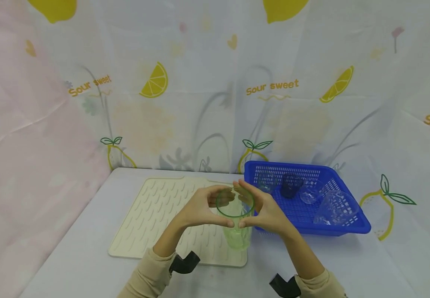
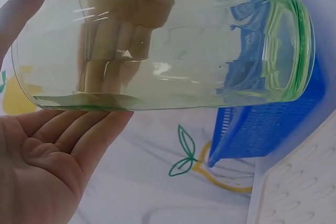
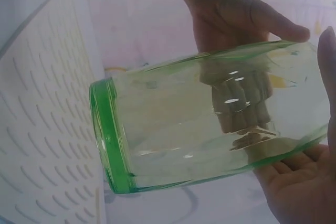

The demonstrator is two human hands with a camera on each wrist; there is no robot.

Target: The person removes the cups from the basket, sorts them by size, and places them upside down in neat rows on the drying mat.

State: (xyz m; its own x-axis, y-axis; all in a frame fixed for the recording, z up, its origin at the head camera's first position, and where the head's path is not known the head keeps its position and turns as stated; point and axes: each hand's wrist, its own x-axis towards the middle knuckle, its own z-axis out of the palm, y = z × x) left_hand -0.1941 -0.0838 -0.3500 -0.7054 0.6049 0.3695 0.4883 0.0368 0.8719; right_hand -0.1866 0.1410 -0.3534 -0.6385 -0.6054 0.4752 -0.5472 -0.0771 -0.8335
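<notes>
A pale green, see-through drinking glass (image 1: pixel 238 239) stands upright in the head view, held between both hands above the near right part of a cream mat. My left hand (image 1: pixel 202 207) grips its left side near the rim, the thumb at the front and the fingers round the back. From the other side my right hand (image 1: pixel 266 209) holds it the same way, its thumb facing the left one. In the right wrist view the thick green base of the glass (image 3: pixel 113 140) shows, with fingers seen through the wall.
The cream drying mat (image 1: pixel 155 215) with raised ridges lies on the white table (image 1: pixel 77 244). At the right, a blue plastic basket (image 1: pixel 311 228) holds several glasses, among them a dark one (image 1: pixel 290 187) and a large clear one (image 1: pixel 335 207) lying tilted. A lemon-printed curtain (image 1: pixel 200 120) hangs behind.
</notes>
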